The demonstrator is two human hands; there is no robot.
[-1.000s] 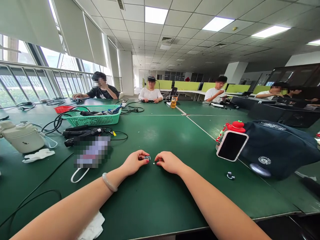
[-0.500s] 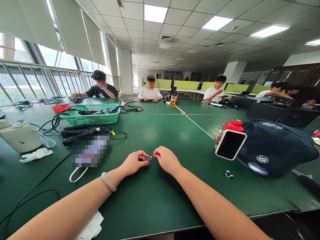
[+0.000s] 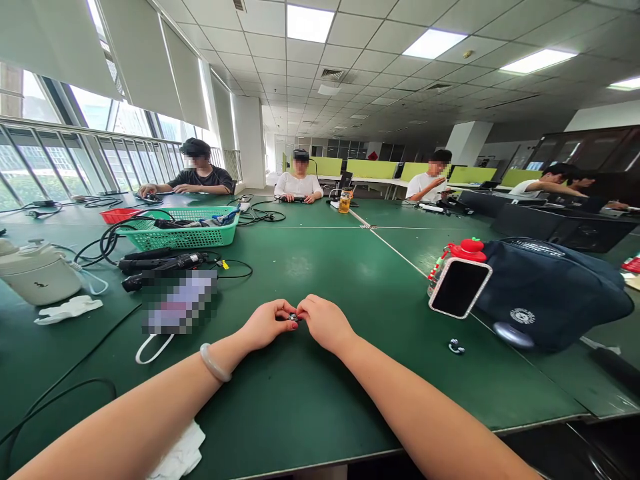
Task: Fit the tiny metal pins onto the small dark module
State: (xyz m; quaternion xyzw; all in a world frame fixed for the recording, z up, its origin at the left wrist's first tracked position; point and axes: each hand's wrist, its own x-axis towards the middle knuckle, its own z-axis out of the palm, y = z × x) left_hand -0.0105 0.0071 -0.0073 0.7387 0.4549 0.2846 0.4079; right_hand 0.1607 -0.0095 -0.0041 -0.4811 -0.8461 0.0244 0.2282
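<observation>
Just above the green table (image 3: 280, 413), my left hand (image 3: 267, 323) pinches a small dark piece with light specks (image 3: 293, 318), which looks like a small circuit board. It sits between thumb and fingertips, mostly covered by them. My right hand (image 3: 327, 323) is closed, its thumb and forefinger pressed together at the right edge of that piece. What the right fingertips hold is hidden. The two hands touch or nearly touch at the fingertips.
Left lie a pixelated pouch-like item (image 3: 183, 303), black devices (image 3: 165, 263), a green basket (image 3: 200, 230) and a pale jug (image 3: 37, 277). To the right are a phone (image 3: 460, 287), a dark bag (image 3: 555, 287) and a small shiny object (image 3: 456, 347). Several people sit beyond.
My right hand has moved left, so its fingertips now meet the small piece in my left hand. The person at far left has lowered a raised hand to the table.
</observation>
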